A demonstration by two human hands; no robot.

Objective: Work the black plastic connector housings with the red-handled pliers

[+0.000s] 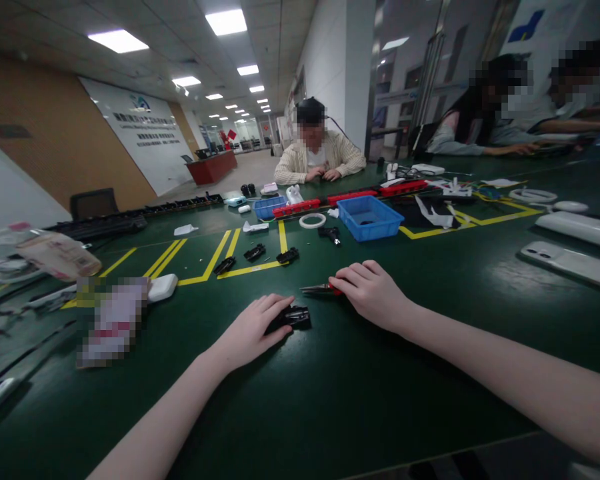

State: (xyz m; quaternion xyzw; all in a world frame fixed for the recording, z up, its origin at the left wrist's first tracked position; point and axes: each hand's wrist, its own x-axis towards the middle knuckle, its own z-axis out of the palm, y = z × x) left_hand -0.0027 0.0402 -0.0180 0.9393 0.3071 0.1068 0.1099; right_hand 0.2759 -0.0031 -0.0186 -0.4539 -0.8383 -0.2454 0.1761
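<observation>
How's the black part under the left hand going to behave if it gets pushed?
The black part will probably slide rather than roll, since it lies low on the smooth-looking green tabletop. Its moulded shape suggests stiff, fairly light plastic. Its glossy highlights hint that it could feel slippery in the left hand.

A: Tabletop (360, 393)?
B: Dark green; yellow tape lines (283, 235) across it.
A: Needle-nose pliers (320, 289)?
B: Red grips, grey metal nose.
A: Small moulded part (300, 317)?
B: Black, glossy.
A: Open bin (373, 231)?
B: Bright blue throughout.
A: Co-worker's sleeve (349, 159)?
B: Cream, striped.
A: Smartphone (575, 265)?
B: Whitish back.
A: Far reception desk (213, 169)?
B: Brick red.
</observation>
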